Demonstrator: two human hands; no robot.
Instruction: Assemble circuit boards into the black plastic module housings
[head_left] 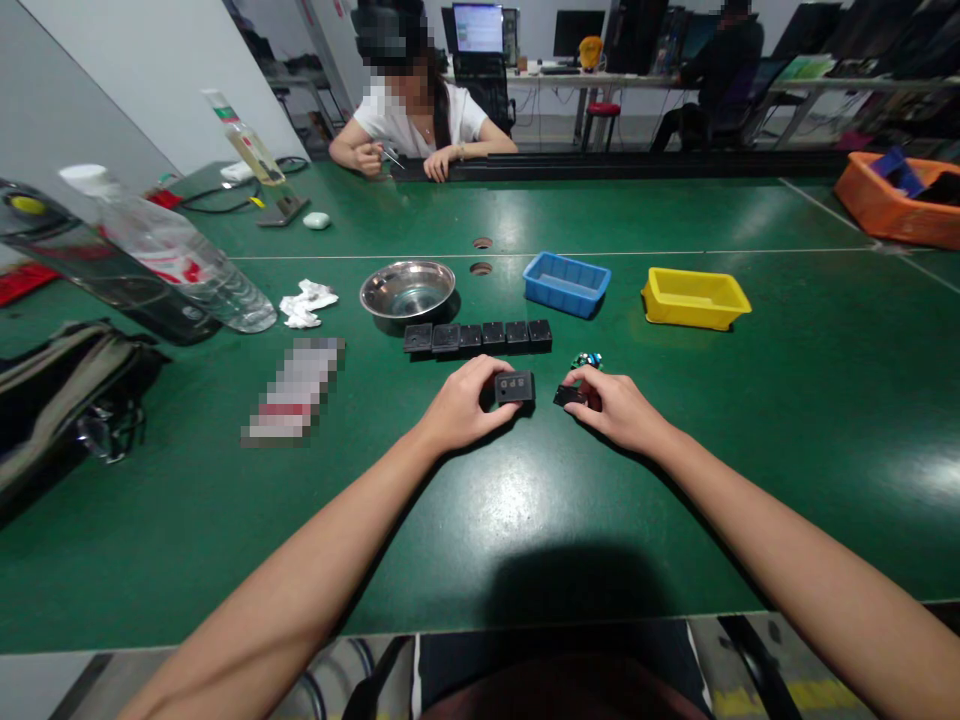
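My left hand (469,403) grips a black box (514,387) with pale lettering on the side facing me. Just to its right, my right hand (611,405) pinches a smaller black part (568,396) between thumb and fingers; the two pieces are apart. Behind my right hand lies a small shiny blue-green item (586,360), partly hidden by the fingers. A row of several black square pieces (493,336) stands beyond my left hand on the green table (480,540).
Farther back are a steel bowl (409,292), a blue tray (568,286) and a yellow tray (696,299). Bottles (187,265), crumpled tissue (306,303) and a dark bag (52,420) lie left. An orange basket (900,215) sits back right. A person (424,115) sits opposite.
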